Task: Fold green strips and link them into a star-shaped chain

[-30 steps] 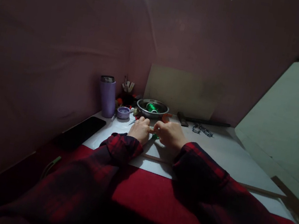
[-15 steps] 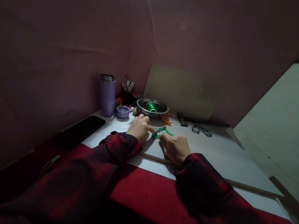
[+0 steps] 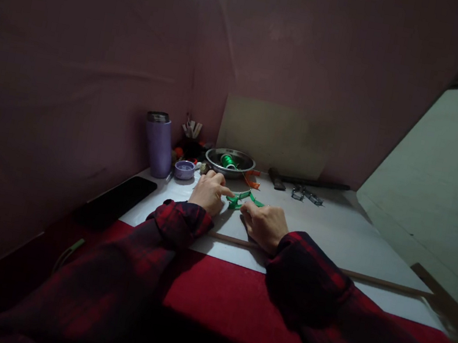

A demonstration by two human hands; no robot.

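Observation:
Both of my hands rest on a white board point(image 3: 332, 237) in front of me. Between them lies a small green knotted cord piece point(image 3: 242, 199). My left hand point(image 3: 209, 191) is curled, its thumb and forefinger pinching the left end of the green piece. My right hand point(image 3: 264, 225) is also curled, its fingertips pressed on the green piece's right end. A metal bowl point(image 3: 230, 163) holding a spool of green cord point(image 3: 228, 161) stands just behind my hands.
A purple tumbler point(image 3: 157, 144) and a small purple cup point(image 3: 185, 169) stand at the back left. A black phone point(image 3: 111, 209) lies on the left. A hammer point(image 3: 302, 181) and metal clips point(image 3: 307, 195) lie at the back right. Red cloth point(image 3: 233, 296) covers the near edge. Cloth walls enclose the desk.
My right hand has drawn back toward me and to the right, uncovering the green cord piece that was hidden between the hands. The left hand has stayed put.

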